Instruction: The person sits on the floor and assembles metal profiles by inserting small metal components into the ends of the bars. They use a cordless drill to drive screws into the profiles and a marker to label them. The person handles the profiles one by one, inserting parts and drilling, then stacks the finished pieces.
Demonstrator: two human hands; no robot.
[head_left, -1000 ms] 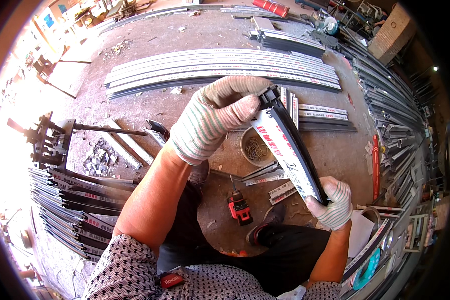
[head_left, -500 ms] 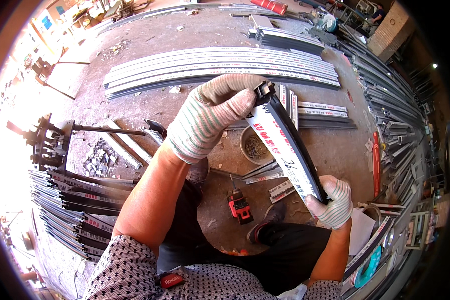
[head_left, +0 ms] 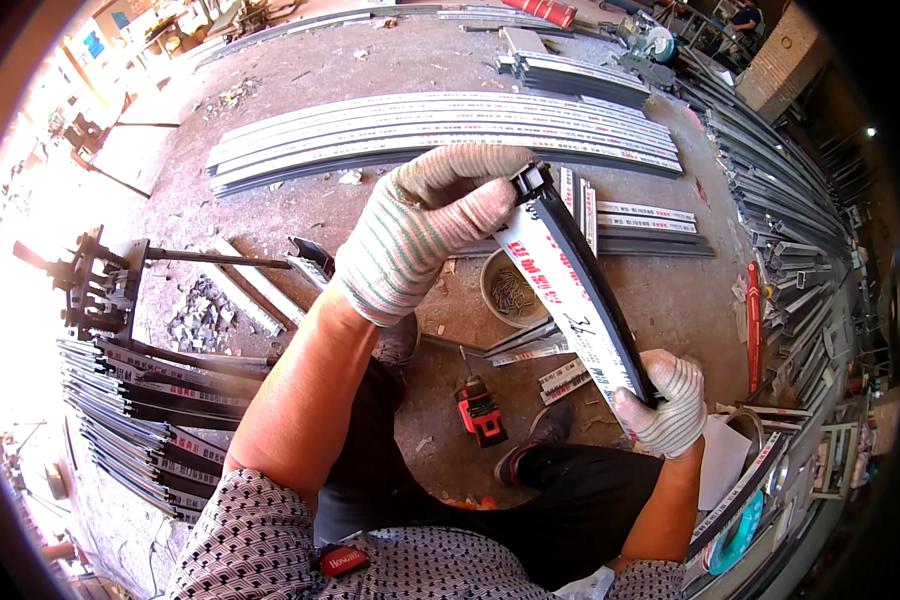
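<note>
One long black and white bar [head_left: 573, 305] slants just right of the middle of the frame. The left hand [head_left: 405, 230] holds its top end tight, and the right hand [head_left: 668, 402] holds its bottom end. A red and black drill [head_left: 481, 412] lies on the floor [head_left: 670, 310], lower middle. Long bars [head_left: 440, 128] lie at the upper middle.

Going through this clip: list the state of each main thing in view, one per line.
Left hand: gloved, gripping the strip's upper end
Right hand: gloved, gripping its lower end
Dark strip with white face: held, slanted
Drill: on the floor, unheld, bit fitted
Bucket: open, small pieces inside
Long strips: lying on the floor
</note>
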